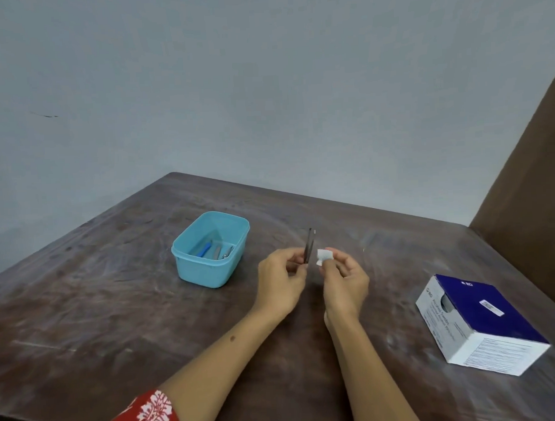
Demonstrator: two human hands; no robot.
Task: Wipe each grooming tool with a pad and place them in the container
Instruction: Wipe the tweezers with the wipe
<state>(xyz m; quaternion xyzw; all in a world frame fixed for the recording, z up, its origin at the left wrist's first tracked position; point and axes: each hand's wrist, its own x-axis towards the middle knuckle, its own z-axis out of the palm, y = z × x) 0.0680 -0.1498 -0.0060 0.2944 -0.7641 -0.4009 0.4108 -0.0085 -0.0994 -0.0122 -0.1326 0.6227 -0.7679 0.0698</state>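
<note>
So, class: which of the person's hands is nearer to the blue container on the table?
Left. The left hand, holding the tweezers, is just right of the blue container; the right hand, holding the pad, lies farther right, beyond the left.

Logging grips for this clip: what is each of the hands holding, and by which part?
Left hand pinches the tweezers at their lower end, tips up. Right hand holds a white pad by its near edge.
</note>
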